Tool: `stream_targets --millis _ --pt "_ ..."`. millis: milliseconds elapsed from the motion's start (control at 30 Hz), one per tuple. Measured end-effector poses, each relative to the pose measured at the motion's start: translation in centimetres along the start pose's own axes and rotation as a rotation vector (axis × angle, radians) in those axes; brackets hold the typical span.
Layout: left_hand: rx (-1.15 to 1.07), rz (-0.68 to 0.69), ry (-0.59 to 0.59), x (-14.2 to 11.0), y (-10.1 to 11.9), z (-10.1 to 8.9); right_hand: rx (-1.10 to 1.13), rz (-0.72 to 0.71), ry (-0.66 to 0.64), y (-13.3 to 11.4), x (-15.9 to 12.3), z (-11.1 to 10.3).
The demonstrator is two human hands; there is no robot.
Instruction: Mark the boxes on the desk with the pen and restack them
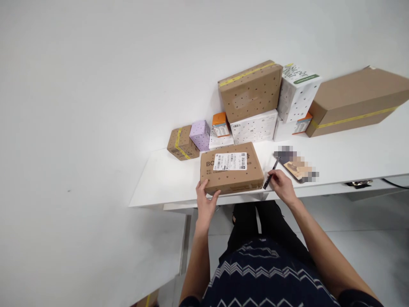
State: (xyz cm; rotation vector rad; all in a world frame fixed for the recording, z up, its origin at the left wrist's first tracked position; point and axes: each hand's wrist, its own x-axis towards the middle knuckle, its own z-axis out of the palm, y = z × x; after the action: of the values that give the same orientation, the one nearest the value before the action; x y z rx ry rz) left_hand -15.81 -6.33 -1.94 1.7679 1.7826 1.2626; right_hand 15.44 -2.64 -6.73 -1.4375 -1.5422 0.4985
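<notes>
A brown cardboard box (231, 179) with a white printed label (230, 161) lies at the front of the white table. My left hand (206, 200) grips its near left corner, fingers on the left edge and thumb against the front face. Just off the box's right side, my right hand (281, 185) is closed around a slim black pen-like tool (271, 173), which slants up and to the right. Whether this is a pen or a knife I cannot tell. Right of that hand lies a flat dark item with a brown picture (295, 167), partly blurred out.
Along the wall stand a small taped carton (182, 143), a lilac box (200, 134), an orange box (220, 125), a spotted brown carton (252, 98) on a white box (254, 128), a tall white box (298, 94) and a long brown carton (358, 102). The white table (156, 183) ends at left.
</notes>
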Motion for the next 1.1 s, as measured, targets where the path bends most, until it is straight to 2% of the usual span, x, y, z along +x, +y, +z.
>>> stream_targets --millis 133,233,300,367,467,600,767,933,1100 --pt "-0.046 -0.028 0.01 -0.1 0.1 0.0 0.013 0.117 -0.007 -0.5 -0.3 -0.3" --pt "-0.183 -0.137 0.016 -0.5 0.0 0.2 0.107 0.201 0.042 -1.6 -1.2 -0.3" --pt "-0.296 -0.228 -0.009 -0.8 -0.2 0.5 0.172 0.218 0.03 -2.7 -2.0 -0.2" --pt "-0.372 -0.272 -0.058 -1.0 -0.1 0.5 0.196 0.18 -0.034 -4.0 -2.7 -0.1" --pt "-0.382 -0.262 -0.024 -0.9 0.7 -0.1 0.185 0.119 -0.048 -5.8 -3.0 -0.4" --pt "-0.305 -0.205 0.116 -0.1 2.9 -1.7 0.179 0.067 0.107 -7.6 -1.8 -1.5" --pt "-0.241 -0.135 0.123 0.6 4.6 -1.9 0.14 0.013 0.226 -8.4 -0.7 -2.4" --pt "-0.252 -0.122 0.094 0.3 4.5 -0.9 0.115 0.034 0.224 -8.0 -1.2 -2.5" --pt "-0.287 -0.129 0.06 -0.1 4.4 -1.0 0.137 0.031 0.254 -7.7 -1.6 -2.3"
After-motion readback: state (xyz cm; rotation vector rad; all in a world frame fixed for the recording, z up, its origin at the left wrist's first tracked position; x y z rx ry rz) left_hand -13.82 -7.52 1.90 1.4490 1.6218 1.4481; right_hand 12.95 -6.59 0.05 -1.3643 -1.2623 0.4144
